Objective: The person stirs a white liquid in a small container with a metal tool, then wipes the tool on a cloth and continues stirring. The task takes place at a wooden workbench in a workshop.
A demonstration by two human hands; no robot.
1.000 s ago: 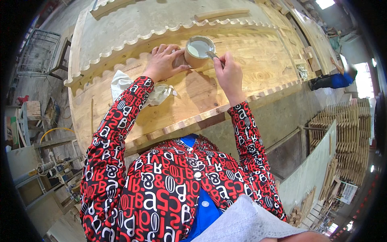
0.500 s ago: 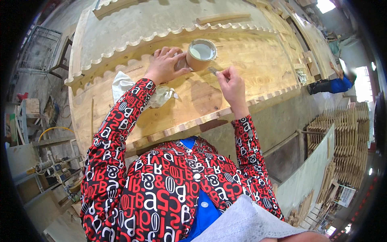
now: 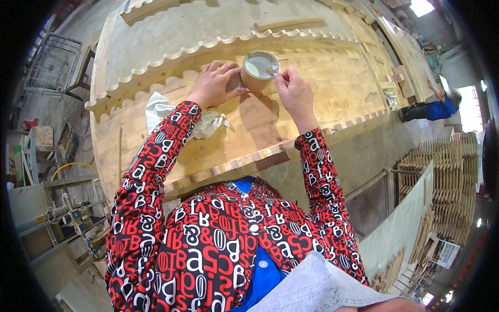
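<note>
On the wooden panel stands a tan cup with pale, whitish contents. My left hand rests on the panel just left of the cup, fingers and thumb spread apart, their tips close to its side. I cannot tell whether they touch it. My right hand is closed in a pinch on a small, flat, grey scraper, whose tip is over the cup's right rim and into its mouth. A crumpled white cloth lies beneath and beside my left wrist.
A scalloped wooden strip runs along the panel's far side, with a loose wooden bar beyond. Slatted wooden pieces are stacked at right. Another person in blue is at the far right. Machinery stands at left.
My right hand has moved up and slightly left, bringing the scraper from beside the cup to its mouth. My left hand and the cup have hardly moved.
</note>
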